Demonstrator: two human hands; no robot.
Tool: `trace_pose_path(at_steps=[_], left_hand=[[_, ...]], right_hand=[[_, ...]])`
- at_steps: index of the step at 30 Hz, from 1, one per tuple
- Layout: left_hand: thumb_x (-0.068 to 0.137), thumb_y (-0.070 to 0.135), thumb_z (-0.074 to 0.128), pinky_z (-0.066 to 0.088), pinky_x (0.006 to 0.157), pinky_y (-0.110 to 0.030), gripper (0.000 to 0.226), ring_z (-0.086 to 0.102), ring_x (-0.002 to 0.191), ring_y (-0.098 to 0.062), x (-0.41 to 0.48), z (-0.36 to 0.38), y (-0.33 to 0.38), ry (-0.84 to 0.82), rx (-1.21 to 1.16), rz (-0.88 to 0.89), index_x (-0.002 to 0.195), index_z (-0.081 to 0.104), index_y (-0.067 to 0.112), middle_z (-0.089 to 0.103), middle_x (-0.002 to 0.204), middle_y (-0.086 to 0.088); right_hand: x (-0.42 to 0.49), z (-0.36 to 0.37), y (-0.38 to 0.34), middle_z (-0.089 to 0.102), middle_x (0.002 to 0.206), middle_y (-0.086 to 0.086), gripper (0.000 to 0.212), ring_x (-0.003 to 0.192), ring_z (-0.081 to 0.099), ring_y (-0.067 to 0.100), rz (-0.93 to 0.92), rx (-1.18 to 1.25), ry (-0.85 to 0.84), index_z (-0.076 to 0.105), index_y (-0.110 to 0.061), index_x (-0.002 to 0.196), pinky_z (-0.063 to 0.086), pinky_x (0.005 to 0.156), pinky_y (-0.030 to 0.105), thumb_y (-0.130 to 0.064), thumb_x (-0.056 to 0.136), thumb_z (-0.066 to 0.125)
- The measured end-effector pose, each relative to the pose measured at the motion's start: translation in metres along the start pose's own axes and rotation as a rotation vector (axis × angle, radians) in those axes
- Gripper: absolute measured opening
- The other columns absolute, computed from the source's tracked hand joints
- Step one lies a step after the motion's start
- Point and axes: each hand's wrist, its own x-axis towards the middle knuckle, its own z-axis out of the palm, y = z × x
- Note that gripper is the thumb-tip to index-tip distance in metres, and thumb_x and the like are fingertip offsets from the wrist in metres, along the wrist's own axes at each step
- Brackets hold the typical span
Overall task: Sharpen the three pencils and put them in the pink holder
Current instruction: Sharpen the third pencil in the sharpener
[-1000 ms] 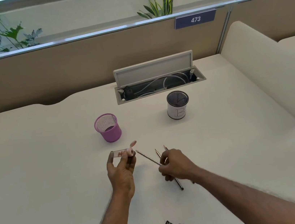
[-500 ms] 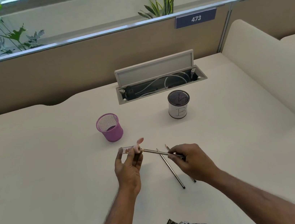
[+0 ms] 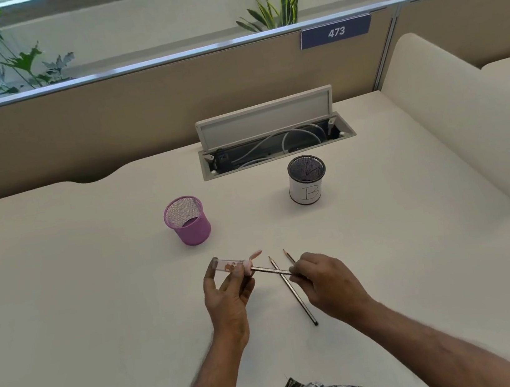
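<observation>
My left hand (image 3: 228, 290) holds a small clear and pink sharpener (image 3: 234, 265) above the desk. My right hand (image 3: 326, 281) pinches a dark pencil (image 3: 271, 270) whose tip is in the sharpener's right end. A second pencil (image 3: 293, 291) lies flat on the desk beneath, tip pointing away from me. The third pencil (image 3: 288, 255) lies beside it, mostly hidden under my right hand. The pink mesh holder (image 3: 188, 220) stands upright and empty, behind and left of my hands.
A white-wrapped black mesh cup marked "B" (image 3: 307, 184) stands to the right of the pink holder. Behind both, an open cable tray (image 3: 276, 147) with a raised lid sits in the desk (image 3: 65, 302). A padded divider (image 3: 453, 119) borders the right side.
My right hand lifted one pencil off the desk and brought its tip into the sharpener in my left hand. Both hands shifted slightly right; two pencils stay on the desk.
</observation>
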Motion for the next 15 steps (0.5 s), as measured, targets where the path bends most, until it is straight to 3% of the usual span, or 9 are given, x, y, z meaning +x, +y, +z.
trace_pose_path(at_steps=[6,11,15], left_hand=[[0.090,0.007,0.066,0.059,0.068,-0.027,0.048,0.066,0.078,-0.021,-0.003,0.009,-0.002,0.083,-0.094,0.023,0.132,0.050,0.022,0.068,0.083,-0.009],[0.089,0.008,0.066,0.059,0.067,-0.024,0.047,0.066,0.071,-0.016,-0.001,0.011,0.004,0.055,-0.057,0.045,0.132,0.050,0.022,0.071,0.070,0.001],[0.091,0.006,0.063,0.059,0.070,-0.024,0.046,0.068,0.068,-0.013,-0.003,0.012,0.010,-0.003,-0.048,0.058,0.133,0.049,0.021,0.072,0.069,0.001]], right_hand=[[-0.002,0.009,0.000,0.053,0.069,0.005,0.022,0.058,0.046,0.025,-0.108,-0.097,0.139,0.056,-0.008,0.067,0.042,0.043,0.034,0.008,0.072,0.071],[-0.004,0.009,-0.001,0.050,0.065,0.003,0.023,0.055,0.045,0.023,-0.139,0.004,0.191,0.057,-0.013,0.073,0.038,0.045,0.028,-0.001,0.074,0.076],[-0.004,0.005,-0.005,0.055,0.063,-0.001,0.006,0.056,0.047,0.013,-0.038,0.148,0.143,0.068,-0.010,0.075,0.036,0.051,0.020,-0.012,0.078,0.073]])
